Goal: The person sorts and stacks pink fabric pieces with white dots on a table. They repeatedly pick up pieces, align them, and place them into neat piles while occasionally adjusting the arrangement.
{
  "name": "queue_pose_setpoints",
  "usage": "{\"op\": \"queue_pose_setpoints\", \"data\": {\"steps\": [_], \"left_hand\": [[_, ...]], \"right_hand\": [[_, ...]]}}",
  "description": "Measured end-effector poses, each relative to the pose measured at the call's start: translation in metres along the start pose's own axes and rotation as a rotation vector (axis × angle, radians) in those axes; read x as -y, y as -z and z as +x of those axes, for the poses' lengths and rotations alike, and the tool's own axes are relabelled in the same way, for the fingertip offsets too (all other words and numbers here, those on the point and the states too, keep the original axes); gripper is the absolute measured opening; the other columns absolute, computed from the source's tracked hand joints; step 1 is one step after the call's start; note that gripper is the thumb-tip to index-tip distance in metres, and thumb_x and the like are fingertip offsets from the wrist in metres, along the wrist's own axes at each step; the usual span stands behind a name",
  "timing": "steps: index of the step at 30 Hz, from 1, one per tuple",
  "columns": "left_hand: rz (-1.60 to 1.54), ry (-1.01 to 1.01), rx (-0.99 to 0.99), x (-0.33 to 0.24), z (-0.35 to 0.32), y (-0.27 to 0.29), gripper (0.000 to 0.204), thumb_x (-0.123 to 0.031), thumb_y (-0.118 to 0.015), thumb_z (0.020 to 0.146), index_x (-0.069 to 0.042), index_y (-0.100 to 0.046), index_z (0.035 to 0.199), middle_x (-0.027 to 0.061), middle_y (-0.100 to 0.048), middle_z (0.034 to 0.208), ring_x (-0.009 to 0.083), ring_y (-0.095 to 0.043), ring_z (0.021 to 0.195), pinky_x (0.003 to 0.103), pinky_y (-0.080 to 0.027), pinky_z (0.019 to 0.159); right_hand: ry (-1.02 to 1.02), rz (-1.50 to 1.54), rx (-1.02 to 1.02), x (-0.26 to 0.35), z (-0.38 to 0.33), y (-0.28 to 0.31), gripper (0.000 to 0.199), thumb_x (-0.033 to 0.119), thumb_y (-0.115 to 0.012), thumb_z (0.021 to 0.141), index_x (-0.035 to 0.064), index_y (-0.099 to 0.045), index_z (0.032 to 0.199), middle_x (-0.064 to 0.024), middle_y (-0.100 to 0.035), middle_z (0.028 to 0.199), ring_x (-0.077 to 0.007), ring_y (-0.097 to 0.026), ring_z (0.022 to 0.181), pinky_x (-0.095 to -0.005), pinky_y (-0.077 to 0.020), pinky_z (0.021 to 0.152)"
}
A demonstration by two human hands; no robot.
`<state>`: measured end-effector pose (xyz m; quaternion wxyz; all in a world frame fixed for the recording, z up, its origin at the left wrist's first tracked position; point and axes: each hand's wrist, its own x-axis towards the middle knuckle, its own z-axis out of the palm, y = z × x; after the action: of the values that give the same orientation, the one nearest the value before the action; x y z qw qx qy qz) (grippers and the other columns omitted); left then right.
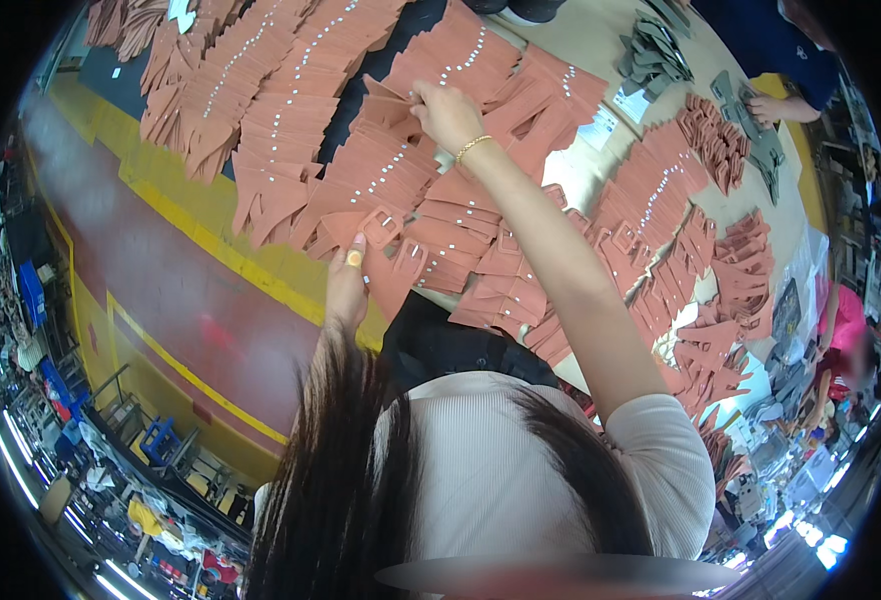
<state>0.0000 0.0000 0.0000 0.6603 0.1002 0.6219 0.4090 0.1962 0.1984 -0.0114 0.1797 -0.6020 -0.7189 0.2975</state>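
Note:
Between the thumb and fingers of my left hand (347, 290) is a terracotta flat cut piece (339, 228), with a square buckle-shaped frame (382, 227) at its end. A second similar framed piece (401, 267) lies right beside that hand. Farther off, my right hand (451, 118) reaches over the overlapping rows. Its fingers are closed on the edge of another terracotta piece (389, 108), partly hidden by the hand. Fanned rows of such pieces (296, 100), each dotted with small white tags, cover the table around both hands.
Olive-green pieces (656, 52) lie in a pile at the far right. Nearby, a co-worker's hand (776, 108) rests by more green pieces (751, 125). More terracotta stacks (651, 185) spread along the right. Left of the table runs a red and yellow floor (171, 240).

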Motion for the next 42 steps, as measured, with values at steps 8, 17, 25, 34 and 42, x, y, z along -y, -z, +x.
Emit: {"op": "queue_pose_setpoints", "data": {"steps": [8,17,25,34,42], "left_hand": [[-0.294,-0.177,0.369,-0.005,0.003,-0.085,0.029,-0.013,-0.053,0.094,-0.003,-0.051,0.121,0.0089,-0.060,0.113,0.0201,-0.059,0.104,0.039,-0.050,0.092],[-0.152,-0.295,0.665,0.026,-0.021,-0.199,0.050,-0.005,-0.051,0.093,-0.005,-0.031,0.139,0.0116,-0.045,0.133,0.0205,-0.052,0.116,0.036,-0.049,0.094],[0.205,-0.128,0.857,0.083,-0.065,-0.266,0.046,-0.008,-0.054,0.093,-0.004,-0.033,0.133,0.0114,-0.051,0.121,0.0164,-0.060,0.096,0.027,-0.054,0.067],[0.628,-0.188,1.021,0.092,-0.073,-0.330,0.037,-0.019,-0.058,0.092,-0.001,-0.042,0.121,0.0117,-0.054,0.120,0.0159,-0.065,0.083,0.023,-0.051,0.058],[0.771,-0.016,0.743,0.092,-0.020,-0.277,0.034,-0.021,-0.058,0.093,-0.004,-0.045,0.120,0.0114,-0.058,0.114,0.0195,-0.066,0.074,0.025,-0.052,0.060]], "right_hand": [[-0.079,0.908,-0.413,0.027,-0.076,0.122,0.020,0.016,-0.068,0.084,0.0021,-0.057,0.094,-0.0075,-0.065,0.085,-0.0162,-0.062,0.073,-0.0306,-0.0496,0.066],[-0.546,1.758,-0.687,0.001,-0.217,0.064,0.015,0.016,-0.065,0.089,0.0073,-0.054,0.091,-0.0007,-0.059,0.079,-0.0070,-0.055,0.071,-0.0228,-0.0471,0.064],[-0.551,1.872,-1.068,-0.060,-0.290,0.102,0.009,0.003,-0.056,0.088,0.0096,-0.050,0.088,-0.0020,-0.059,0.081,-0.0114,-0.058,0.069,-0.0260,-0.0464,0.057],[0.066,1.665,-1.830,-0.224,-0.371,0.221,0.026,-0.009,-0.050,0.084,0.0102,-0.049,0.102,-0.0042,-0.059,0.101,-0.0157,-0.061,0.095,-0.0345,-0.0529,0.086],[-0.222,1.619,-2.288,-0.469,-0.399,0.186,0.030,-0.012,-0.051,0.078,0.0096,-0.047,0.098,-0.0029,-0.056,0.084,-0.0159,-0.058,0.068,-0.0433,-0.0562,0.066]]}}
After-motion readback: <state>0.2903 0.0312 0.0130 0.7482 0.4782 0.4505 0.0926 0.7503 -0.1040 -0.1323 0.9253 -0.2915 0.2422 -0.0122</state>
